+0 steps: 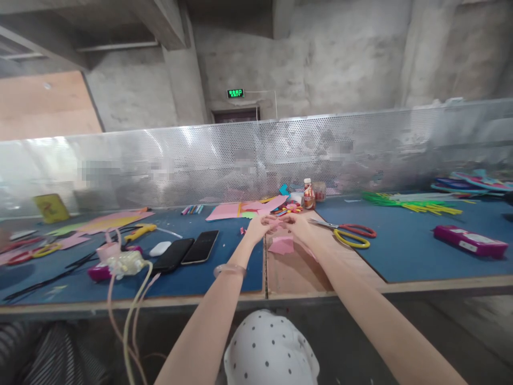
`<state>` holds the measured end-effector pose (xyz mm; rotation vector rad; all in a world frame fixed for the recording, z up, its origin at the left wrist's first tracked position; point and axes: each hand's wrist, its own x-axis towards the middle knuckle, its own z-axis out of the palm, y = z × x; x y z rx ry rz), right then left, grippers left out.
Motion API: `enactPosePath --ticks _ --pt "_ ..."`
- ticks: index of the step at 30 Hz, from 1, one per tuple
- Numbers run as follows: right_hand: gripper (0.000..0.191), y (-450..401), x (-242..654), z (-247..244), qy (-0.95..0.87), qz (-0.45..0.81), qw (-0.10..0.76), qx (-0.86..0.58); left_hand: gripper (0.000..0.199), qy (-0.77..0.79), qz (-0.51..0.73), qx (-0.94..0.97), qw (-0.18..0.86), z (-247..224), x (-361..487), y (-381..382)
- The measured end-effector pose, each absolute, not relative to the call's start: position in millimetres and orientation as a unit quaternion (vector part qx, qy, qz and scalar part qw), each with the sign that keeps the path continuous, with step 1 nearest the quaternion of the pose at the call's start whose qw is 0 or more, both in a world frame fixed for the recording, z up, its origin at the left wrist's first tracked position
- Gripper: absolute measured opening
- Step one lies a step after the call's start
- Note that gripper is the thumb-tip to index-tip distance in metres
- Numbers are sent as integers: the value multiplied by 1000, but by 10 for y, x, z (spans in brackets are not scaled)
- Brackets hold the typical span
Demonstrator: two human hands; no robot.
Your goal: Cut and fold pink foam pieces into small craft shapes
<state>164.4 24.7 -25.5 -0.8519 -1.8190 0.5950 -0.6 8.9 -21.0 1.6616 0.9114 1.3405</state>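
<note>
My left hand (260, 226) and my right hand (295, 224) meet above the brown board in the middle of the table. Between their fingertips is a small piece of pink paper (276, 225), pinched from both sides. Just below the hands, a larger pink paper piece (281, 245) lies on the board. Scissors with red and yellow handles (352, 243) rest to the right of my right hand. Behind the hands are pink sheets (224, 212) and a bottle with a white cap (308, 195).
Two dark phones (200, 247) lie on the left, near a power strip with cables (126, 264) and a yellow glue gun (140, 231). On the right are a purple box (469, 241) and green and yellow strips (412, 203). A perforated metal panel (208, 160) stands behind the table.
</note>
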Motion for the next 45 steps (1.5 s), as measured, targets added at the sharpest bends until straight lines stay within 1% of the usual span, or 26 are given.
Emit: enactPosePath --ticks 4,9,12,16,26,35,39,41,45 --pt "22 280 1636 -282 -738 248 521 -349 38 358 527 658 401 -176 -1 50" --pt "18 314 1632 -263 -741 237 517 -356 32 362 529 647 413 -151 7 40" --pt "16 324 1635 -253 -744 234 515 -355 32 350 538 642 419 -156 4 41" --pt "18 319 1639 -248 -748 233 507 -358 34 344 546 636 423 -161 -2 31" --pt "23 233 1645 -209 -741 233 497 -387 31 350 540 638 423 -149 -3 10" --pt "22 255 1660 -213 -751 250 482 -376 29 344 539 640 425 -139 -12 -2" --pt "21 287 1668 -235 -746 241 495 -375 31 347 532 642 430 -165 -24 31" --pt "20 281 1667 -236 -746 234 500 -372 31 354 527 655 411 -194 -33 70" --pt "19 233 1655 -208 -762 213 496 -358 28 380 516 697 320 -265 -53 175"
